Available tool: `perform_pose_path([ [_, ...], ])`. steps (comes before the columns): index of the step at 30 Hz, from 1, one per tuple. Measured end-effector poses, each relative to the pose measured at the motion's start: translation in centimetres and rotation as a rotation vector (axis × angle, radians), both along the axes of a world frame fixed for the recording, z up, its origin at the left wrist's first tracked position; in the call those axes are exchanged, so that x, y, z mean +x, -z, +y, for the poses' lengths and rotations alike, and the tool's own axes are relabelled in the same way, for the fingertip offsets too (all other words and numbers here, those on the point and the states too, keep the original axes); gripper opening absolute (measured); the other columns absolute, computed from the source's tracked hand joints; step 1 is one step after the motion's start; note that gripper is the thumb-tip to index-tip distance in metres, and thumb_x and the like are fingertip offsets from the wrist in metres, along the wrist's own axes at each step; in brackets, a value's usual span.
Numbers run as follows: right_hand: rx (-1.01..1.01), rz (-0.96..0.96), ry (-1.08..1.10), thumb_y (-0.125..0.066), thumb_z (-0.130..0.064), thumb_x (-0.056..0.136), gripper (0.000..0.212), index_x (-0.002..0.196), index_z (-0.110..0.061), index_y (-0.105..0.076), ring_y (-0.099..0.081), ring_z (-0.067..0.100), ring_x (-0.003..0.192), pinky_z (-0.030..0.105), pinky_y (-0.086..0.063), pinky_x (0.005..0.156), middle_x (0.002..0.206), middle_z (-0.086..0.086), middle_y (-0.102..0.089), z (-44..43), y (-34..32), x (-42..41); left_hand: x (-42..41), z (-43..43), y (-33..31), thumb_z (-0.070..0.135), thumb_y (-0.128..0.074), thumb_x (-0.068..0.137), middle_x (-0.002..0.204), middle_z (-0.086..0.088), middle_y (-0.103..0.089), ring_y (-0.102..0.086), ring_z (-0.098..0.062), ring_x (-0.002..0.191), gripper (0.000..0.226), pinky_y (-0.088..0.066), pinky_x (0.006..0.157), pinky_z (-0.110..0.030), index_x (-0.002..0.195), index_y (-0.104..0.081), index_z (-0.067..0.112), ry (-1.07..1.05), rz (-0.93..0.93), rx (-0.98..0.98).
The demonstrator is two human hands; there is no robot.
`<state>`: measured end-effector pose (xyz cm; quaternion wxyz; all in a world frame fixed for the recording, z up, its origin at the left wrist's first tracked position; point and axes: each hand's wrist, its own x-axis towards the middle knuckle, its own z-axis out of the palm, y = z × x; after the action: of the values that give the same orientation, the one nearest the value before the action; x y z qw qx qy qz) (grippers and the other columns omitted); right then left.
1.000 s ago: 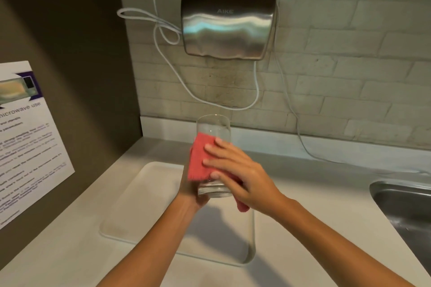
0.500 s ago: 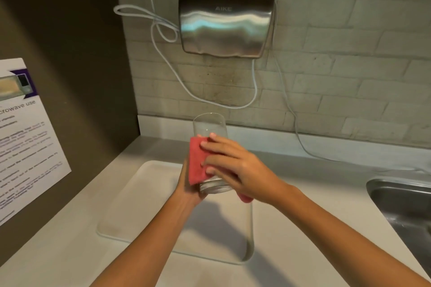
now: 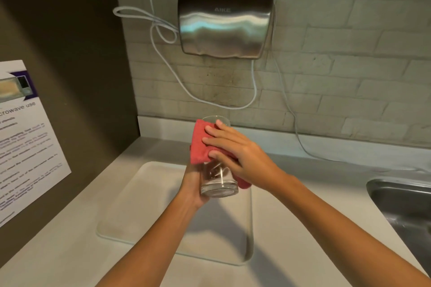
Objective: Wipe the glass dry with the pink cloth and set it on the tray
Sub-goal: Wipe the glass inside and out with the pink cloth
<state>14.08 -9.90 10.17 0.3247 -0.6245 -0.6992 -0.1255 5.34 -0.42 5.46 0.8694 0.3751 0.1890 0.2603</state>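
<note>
A clear drinking glass (image 3: 219,182) is held upright in the air above the white tray (image 3: 140,205). My left hand (image 3: 192,184) grips its lower part from the left and behind. My right hand (image 3: 235,154) presses the pink cloth (image 3: 200,144) against the glass's upper side, fingers spread over the cloth. A corner of the cloth hangs out below my right palm. The cloth covers the upper half up to the rim; the thick base shows bare.
A steel hand dryer (image 3: 224,23) hangs on the brick wall with white cables (image 3: 163,37) looping beside it. A steel sink (image 3: 403,205) lies at the right. A printed notice (image 3: 23,142) is stuck on the dark left wall. The tray rests on a white counter (image 3: 291,228).
My right hand has slid the pink cloth up the glass toward the rim, baring the lower half. The glass stays in my left hand above the tray.
</note>
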Motion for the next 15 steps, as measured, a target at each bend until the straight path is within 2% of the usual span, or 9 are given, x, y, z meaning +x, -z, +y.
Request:
perform_pose_path([
  [2, 0.019, -0.002, 0.008, -0.038, -0.043, 0.091, 0.045, 0.117, -0.013, -0.061, -0.03, 0.012, 0.135, 0.034, -0.023, 0.114, 0.135, 0.004, -0.053, 0.3, -0.1, -0.7, 0.0, 0.0, 0.1, 0.033, -0.038, 0.098, 0.065, -0.005, -0.072, -0.069, -0.016, 0.058, 0.039, -0.057, 0.055, -0.028, 0.083, -0.067, 0.011, 0.044, -0.029, -0.038],
  [4, 0.02, -0.115, -0.064, -0.041, -0.039, 0.092, 0.04, 0.112, -0.012, -0.063, -0.033, 0.016, 0.134, 0.037, -0.023, 0.114, 0.133, 0.006, -0.055, -0.4, 0.6, -1.3, -0.4, 0.6, 0.7, 0.019, -0.037, 0.098, 0.044, 0.005, -0.065, -0.062, -0.004, 0.039, 0.029, -0.049, 0.04, -0.016, 0.077, -0.055, 0.013, 0.027, 0.0, -0.081],
  [5, 0.006, -0.15, -0.109, -0.043, -0.036, 0.092, 0.038, 0.111, -0.012, -0.064, -0.034, 0.016, 0.135, 0.036, -0.023, 0.114, 0.132, 0.006, -0.055, -0.9, 0.8, -1.3, -0.9, 0.6, 0.7, 0.017, -0.044, 0.092, 0.038, 0.006, -0.061, -0.058, -0.003, 0.033, 0.019, -0.046, 0.035, -0.015, 0.075, -0.053, 0.013, 0.013, 0.04, -0.099],
  [6, -0.007, -0.141, -0.129, -0.044, -0.035, 0.092, 0.036, 0.112, -0.012, -0.063, -0.033, 0.016, 0.135, 0.033, -0.023, 0.115, 0.133, 0.005, -0.054, -1.1, 0.8, -1.1, -1.1, 0.6, 0.7, 0.022, -0.051, 0.084, 0.041, 0.004, -0.062, -0.058, -0.005, 0.033, 0.015, -0.046, 0.034, -0.016, 0.076, -0.058, 0.012, 0.047, 0.008, -0.126],
  [8, 0.022, 0.016, -0.072, -0.048, -0.035, 0.091, 0.034, 0.115, -0.014, -0.062, -0.03, 0.011, 0.135, 0.023, -0.022, 0.113, 0.136, 0.0, -0.049, -0.7, 0.2, -0.4, -0.8, 0.1, -0.2, 0.033, -0.05, 0.087, 0.058, -0.004, -0.067, -0.064, -0.013, 0.045, 0.034, -0.052, 0.043, -0.021, 0.076, -0.072, 0.01, 0.055, -0.096, -0.082],
  [10, 0.11, 0.278, 0.059, -0.052, -0.028, 0.091, 0.031, 0.119, -0.017, -0.059, -0.027, 0.007, 0.136, 0.014, -0.02, 0.111, 0.138, -0.007, -0.043, 0.1, -0.6, 0.0, -0.2, -0.6, -0.8, 0.046, -0.053, 0.083, 0.07, -0.006, -0.069, -0.064, -0.015, 0.057, 0.04, -0.053, 0.052, -0.025, 0.085, -0.074, 0.012, 0.055, -0.117, 0.052],
  [12, 0.128, 0.411, 0.108, -0.054, -0.022, 0.091, 0.032, 0.122, -0.017, -0.057, -0.025, 0.008, 0.137, 0.013, -0.019, 0.11, 0.14, -0.006, -0.041, 0.8, -0.8, -0.5, -0.1, -1.1, -1.4, 0.05, -0.055, 0.078, 0.077, -0.006, -0.072, -0.065, -0.016, 0.063, 0.04, -0.053, 0.057, -0.026, 0.087, -0.075, 0.016, 0.077, -0.13, 0.066],
  [13, 0.12, 0.382, 0.096, -0.053, -0.024, 0.091, 0.032, 0.122, -0.016, -0.057, -0.025, 0.009, 0.137, 0.016, -0.019, 0.112, 0.14, -0.004, -0.041, 0.6, -0.4, -0.9, -0.1, -1.0, -1.5, 0.048, -0.051, 0.084, 0.078, -0.007, -0.074, -0.069, -0.017, 0.065, 0.04, -0.055, 0.058, -0.027, 0.085, -0.077, 0.016, 0.067, -0.137, 0.045],
  [15, 0.098, 0.197, 0.02, -0.048, -0.032, 0.092, 0.036, 0.122, -0.013, -0.058, -0.026, 0.012, 0.137, 0.026, -0.021, 0.114, 0.139, 0.0, -0.043, -0.1, 1.0, -1.6, -0.2, -0.1, -0.7, 0.043, -0.034, 0.097, 0.077, -0.009, -0.075, -0.073, -0.02, 0.065, 0.053, -0.057, 0.053, -0.027, 0.089, -0.074, 0.009, 0.061, -0.167, -0.086],
])
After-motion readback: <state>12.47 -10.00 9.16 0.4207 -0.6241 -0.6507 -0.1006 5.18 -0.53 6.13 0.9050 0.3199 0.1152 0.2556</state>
